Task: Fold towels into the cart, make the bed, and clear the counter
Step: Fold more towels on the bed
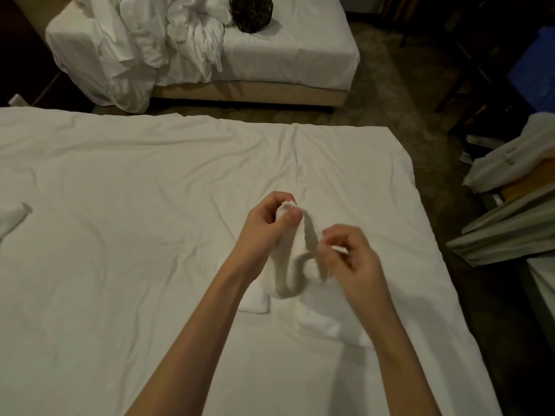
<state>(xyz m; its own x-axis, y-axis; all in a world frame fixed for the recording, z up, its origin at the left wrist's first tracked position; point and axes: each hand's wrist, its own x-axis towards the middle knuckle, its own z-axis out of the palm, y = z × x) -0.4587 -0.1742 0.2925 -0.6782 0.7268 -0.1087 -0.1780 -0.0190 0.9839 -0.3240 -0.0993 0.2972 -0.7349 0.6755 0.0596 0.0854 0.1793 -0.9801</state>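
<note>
Head view, looking down: the left hand (264, 219) pinches one corner of a small white towel (295, 259) between thumb and curled fingers, lifted a little above the bed (120, 235). The right hand (345, 253), just beside it, pinches another edge of the same towel with its fingers curled in — it is blurred, so the exact grip is hard to read. The towel sags in a loop between the two hands, and its lower end trails onto the wrinkled white sheet under the wrists. Far to the left of the left hand, at the frame's edge, lies another white cloth (12, 217). Beyond the hands, across a strip of dark carpet, stands a second bed (288, 55) — crumpled white linen (135, 40) heaped on it, with a dark patterned bag (250, 12) beside the heap. To the right of the right hand, off the bed, is a pile of white and yellowish fabrics (510, 187).
</note>
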